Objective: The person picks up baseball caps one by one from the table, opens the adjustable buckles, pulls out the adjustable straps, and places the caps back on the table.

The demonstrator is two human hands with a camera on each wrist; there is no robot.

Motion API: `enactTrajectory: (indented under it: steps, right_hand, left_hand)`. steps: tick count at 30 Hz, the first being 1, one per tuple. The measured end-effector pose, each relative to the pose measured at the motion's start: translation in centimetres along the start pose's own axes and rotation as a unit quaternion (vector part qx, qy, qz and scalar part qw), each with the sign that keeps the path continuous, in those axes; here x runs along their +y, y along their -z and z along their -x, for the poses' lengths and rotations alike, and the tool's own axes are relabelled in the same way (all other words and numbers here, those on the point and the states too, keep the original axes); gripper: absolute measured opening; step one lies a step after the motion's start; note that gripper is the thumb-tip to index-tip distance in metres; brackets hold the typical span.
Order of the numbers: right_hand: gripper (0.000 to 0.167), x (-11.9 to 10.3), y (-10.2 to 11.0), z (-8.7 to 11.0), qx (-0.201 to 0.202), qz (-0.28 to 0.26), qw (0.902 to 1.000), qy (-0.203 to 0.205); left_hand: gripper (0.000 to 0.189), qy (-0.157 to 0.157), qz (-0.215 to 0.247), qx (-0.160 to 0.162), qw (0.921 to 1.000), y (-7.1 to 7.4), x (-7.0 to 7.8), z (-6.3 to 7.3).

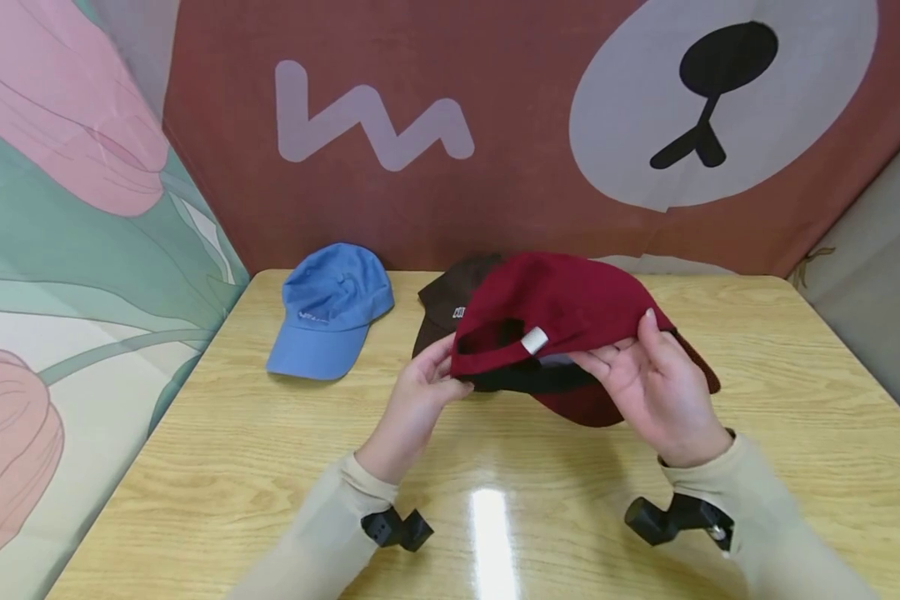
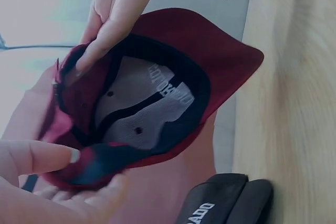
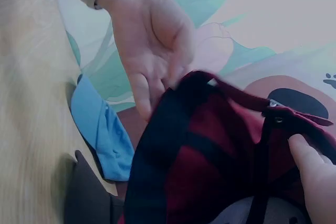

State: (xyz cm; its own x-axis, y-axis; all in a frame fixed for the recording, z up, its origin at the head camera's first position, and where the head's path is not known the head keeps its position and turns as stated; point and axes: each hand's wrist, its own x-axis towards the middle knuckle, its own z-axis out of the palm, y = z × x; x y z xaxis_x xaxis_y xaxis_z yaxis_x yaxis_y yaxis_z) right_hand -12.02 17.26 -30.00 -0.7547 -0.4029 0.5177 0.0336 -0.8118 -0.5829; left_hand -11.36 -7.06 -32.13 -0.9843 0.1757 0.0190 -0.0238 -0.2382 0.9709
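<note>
A dark red baseball cap [image 1: 562, 296] is held up over the table, its back strap opening toward me and its brim pointing away to the right. My left hand [image 1: 420, 396] pinches the cap's edge beside the strap, thumb against the inner band. At the cap's other side my right hand [image 1: 660, 396] grips the rim, thumb on one face and fingers on the other. The left wrist view looks into the crown, where a dark sweatband [image 2: 202, 85] and pale lining [image 2: 139, 95] show. A silvery strap end [image 1: 535, 340] sits beside the opening.
A blue cap [image 1: 337, 308] lies at the back left of the wooden table [image 1: 217, 467], brim toward me. Behind the red cap, partly hidden, is a dark brown cap [image 1: 442, 304] with white lettering. A printed cloth backdrop [image 1: 495, 192] rises at the table's rear edge.
</note>
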Motion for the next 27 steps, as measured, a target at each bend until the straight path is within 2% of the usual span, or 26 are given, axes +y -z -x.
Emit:
enactTrajectory:
  steps: [3,5,10,14,19,23,27]
  right_hand:
    - [0.051,-0.3,0.1,0.0,0.004,0.000,0.9999,-0.010]
    - [0.050,-0.4,0.2,-0.1,-0.002,0.002,0.9999,-0.015]
    - [0.050,-0.6,0.2,-0.3,-0.015,-0.001,0.9996,-0.023]
    - [0.050,-0.6,0.2,-0.3,-0.018,-0.006,0.9993,-0.033]
    - [0.051,-0.5,0.1,-0.4,-0.024,0.001,0.9988,-0.042]
    - [0.050,-0.4,-0.1,-0.6,-0.032,-0.006,0.9984,-0.046]
    - [0.049,-0.2,-0.5,-0.6,-0.030,-0.005,0.9977,-0.061]
  left_hand:
    - [0.063,-0.017,-0.023,-0.011,0.9995,0.1,0.1,0.3]
    - [0.062,-0.034,-0.034,-0.005,0.9988,0.0,0.2,0.5]
    - [0.043,-0.079,-0.058,0.038,0.9945,-0.6,0.6,1.0]
    - [0.031,-0.107,-0.065,0.047,0.9910,-1.3,1.1,1.4]
    - [0.029,-0.134,-0.086,0.023,0.9869,-2.0,1.5,1.8]
    - [0.028,-0.137,-0.098,0.004,0.9857,-2.3,1.7,1.9]
    - [0.029,-0.125,-0.142,-0.001,0.9820,-2.6,2.0,1.8]
